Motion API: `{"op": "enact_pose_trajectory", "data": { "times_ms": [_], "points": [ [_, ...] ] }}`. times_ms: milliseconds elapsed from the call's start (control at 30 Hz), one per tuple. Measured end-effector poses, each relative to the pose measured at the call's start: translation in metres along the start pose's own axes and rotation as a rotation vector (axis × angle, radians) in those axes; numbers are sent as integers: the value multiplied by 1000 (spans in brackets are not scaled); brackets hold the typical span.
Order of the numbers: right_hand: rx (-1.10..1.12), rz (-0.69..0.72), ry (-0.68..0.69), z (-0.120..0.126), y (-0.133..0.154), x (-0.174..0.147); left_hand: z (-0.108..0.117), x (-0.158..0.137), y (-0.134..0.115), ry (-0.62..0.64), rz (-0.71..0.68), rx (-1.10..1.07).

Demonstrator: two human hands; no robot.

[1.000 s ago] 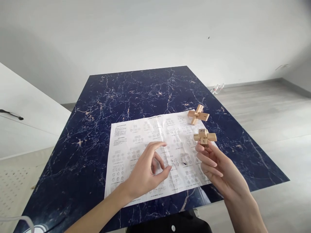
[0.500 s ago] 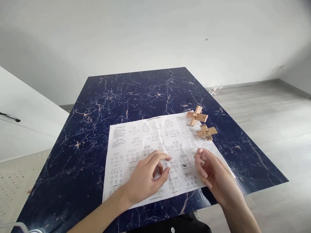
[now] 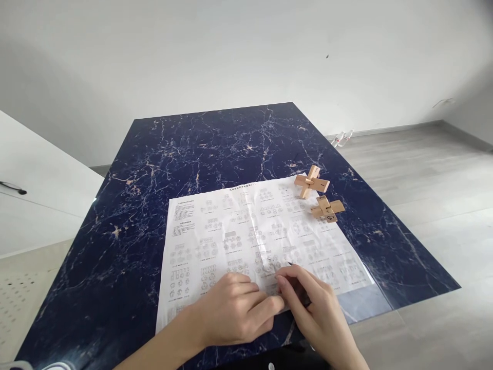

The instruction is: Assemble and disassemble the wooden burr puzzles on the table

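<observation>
My left hand (image 3: pixel 235 310) and my right hand (image 3: pixel 314 309) rest together on the near edge of a white printed instruction sheet (image 3: pixel 246 236), fingertips touching each other. Neither hand holds anything. The sheet lies flat on a dark blue marbled table (image 3: pixel 215 144). Two wooden cross-shaped puzzles sit at the sheet's far right corner: one (image 3: pixel 311 181) further back, the other (image 3: pixel 327 208) nearer, both well away from my hands.
A white cabinet surface (image 3: pixel 34 195) stands to the left of the table. Grey wood floor (image 3: pixel 435 180) stretches to the right, with small bottles (image 3: pixel 342 138) by the wall. The table's near right corner is at the lower right.
My right hand set the wooden puzzle down beside the other one, then drew back. Both hands lowered to the sheet's near edge and came together.
</observation>
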State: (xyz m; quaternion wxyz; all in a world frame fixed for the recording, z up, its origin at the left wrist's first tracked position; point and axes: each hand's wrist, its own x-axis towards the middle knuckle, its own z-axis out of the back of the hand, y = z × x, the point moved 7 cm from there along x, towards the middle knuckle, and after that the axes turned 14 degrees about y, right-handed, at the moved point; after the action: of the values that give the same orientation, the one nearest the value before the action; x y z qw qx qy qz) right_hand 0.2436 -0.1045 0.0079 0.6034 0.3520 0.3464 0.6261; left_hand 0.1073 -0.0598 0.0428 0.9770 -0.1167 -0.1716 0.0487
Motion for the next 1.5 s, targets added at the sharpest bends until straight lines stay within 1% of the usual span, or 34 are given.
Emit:
{"op": "enact_pose_trajectory", "data": {
  "times_ms": [200, 367, 567, 667, 1100, 1500],
  "points": [
    [51, -42, 34, -1, -6, -1, 2, 1, -2, -7, -33, 20],
    [91, -83, 40, -2, -10, -2, -1, 2, -1, 25, -16, 7],
    [78, -62, 20, 0, -8, -3, 1, 2, 4, 41, 47, -3],
    [69, -56, 19, 0, -7, -2, 2, 2, 4, 38, 36, 0],
    [78, -59, 19, 0, -6, -2, -3, 1, 5, 94, 32, 10],
    [82, -64, 20, -1, -9, -2, -3, 1, 4, 97, 22, 30]
  ]
}}
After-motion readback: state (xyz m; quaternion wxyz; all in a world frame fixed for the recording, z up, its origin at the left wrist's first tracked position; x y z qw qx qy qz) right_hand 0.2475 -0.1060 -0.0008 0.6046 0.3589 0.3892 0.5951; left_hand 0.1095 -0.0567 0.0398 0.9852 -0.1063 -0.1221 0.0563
